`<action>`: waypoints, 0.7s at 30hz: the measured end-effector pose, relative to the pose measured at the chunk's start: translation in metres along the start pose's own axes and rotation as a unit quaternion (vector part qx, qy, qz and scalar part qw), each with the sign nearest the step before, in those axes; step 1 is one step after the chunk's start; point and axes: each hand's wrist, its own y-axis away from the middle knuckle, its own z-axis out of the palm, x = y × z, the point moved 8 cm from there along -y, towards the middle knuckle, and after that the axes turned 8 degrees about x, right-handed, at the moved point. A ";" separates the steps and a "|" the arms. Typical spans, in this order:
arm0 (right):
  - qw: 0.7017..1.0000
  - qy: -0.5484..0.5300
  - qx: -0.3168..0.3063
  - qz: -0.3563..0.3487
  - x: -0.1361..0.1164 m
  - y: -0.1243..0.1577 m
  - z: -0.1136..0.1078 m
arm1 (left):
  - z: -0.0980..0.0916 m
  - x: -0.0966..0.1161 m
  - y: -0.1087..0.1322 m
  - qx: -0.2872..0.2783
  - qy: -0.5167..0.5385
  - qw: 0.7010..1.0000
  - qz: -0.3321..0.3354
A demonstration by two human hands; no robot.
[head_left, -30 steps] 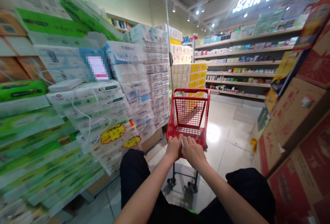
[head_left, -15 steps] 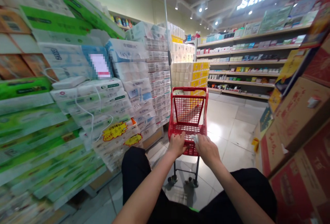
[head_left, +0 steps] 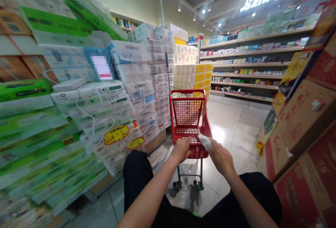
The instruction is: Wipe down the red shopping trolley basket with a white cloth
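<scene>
A small red shopping cart (head_left: 188, 116) with a mesh basket stands on the tiled floor straight ahead. My left hand (head_left: 180, 150) is closed around the cart's near rim on the left. My right hand (head_left: 220, 157) grips a crumpled white cloth (head_left: 205, 141) and presses it against the rim's right part. A thin metal pole (head_left: 164, 42) rises from the cart toward the ceiling. Both forearms reach forward over my dark trousers.
Stacked tissue and paper packs (head_left: 78, 98) form a wall on the left, with yellow price tags (head_left: 116, 134). Cardboard boxes (head_left: 304, 123) line the right. Shelves of goods (head_left: 244, 67) run along the back. Glossy floor tiles (head_left: 233, 130) stretch ahead on the right.
My right hand has slid rightward along the cart's rim with the white cloth, away from my left hand. The cart has turned slightly left.
</scene>
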 end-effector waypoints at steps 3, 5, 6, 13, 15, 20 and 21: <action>1.000 0.001 -0.007 0.017 0.010 0.000 -0.003 | 0.001 0.004 0.001 0.001 0.019 1.000 0.019; 0.999 -0.001 -0.013 0.034 0.004 -0.003 -0.001 | 0.003 0.006 0.001 0.006 0.019 1.000 0.017; 0.999 -0.001 -0.017 0.042 -0.003 -0.005 0.002 | 0.004 0.007 0.000 0.010 0.014 1.000 0.013; 0.998 -0.035 -0.051 0.017 -0.068 -0.009 0.024 | 0.006 0.008 -0.003 0.061 0.015 0.998 0.006; 0.997 -0.057 -0.057 0.011 -0.066 -0.006 0.023 | 0.004 0.007 -0.001 0.059 0.032 0.998 0.012; 0.987 -0.151 -0.033 0.044 -0.019 -0.004 0.007 | -0.005 0.006 0.003 0.046 0.095 0.994 0.006; 0.983 -0.175 -0.017 0.062 -0.008 -0.006 0.003 | -0.008 0.007 0.003 0.049 0.111 0.993 0.002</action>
